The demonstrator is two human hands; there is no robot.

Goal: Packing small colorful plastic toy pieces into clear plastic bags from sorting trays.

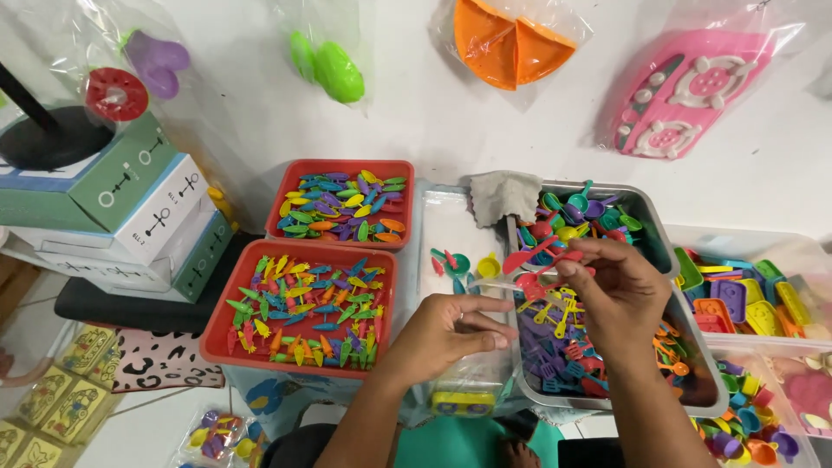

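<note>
Pinching a red toy spoon (530, 255), the right hand (617, 290) works above the metal tray (652, 227) (left hand (451, 329) grip half-curled, empty).

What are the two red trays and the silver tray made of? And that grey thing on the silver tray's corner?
The two red trays look like plastic: solid colour, smooth, rounded rims with a soft shine. The silver tray looks like metal, probably steel, because its rim gleams and mirrors light. The grey thing seems to be cloth: dull, limp and wrinkled.
</note>
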